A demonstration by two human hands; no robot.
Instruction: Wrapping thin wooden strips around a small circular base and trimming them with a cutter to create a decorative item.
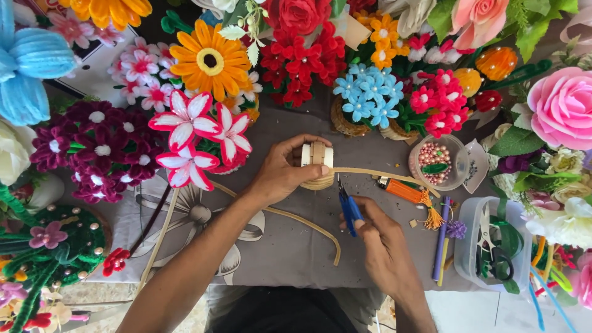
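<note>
Two hands: left hand (280, 176) fingers (308, 143) wrap the small woven basket (317, 165).

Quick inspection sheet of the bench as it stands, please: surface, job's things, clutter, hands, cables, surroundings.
Surface: grey printed cloth over the table.
Job's things: small woven basket, half wound with tan strip.
Clutter: bowl of pink beads, orange tassel, clear tub with scissors.
Grippers: left hand grips the basket; right hand holds blue-handled pliers, tips at the strip.
Cables: nothing seen.
Surroundings: handmade flowers all round, including an orange daisy.
</note>
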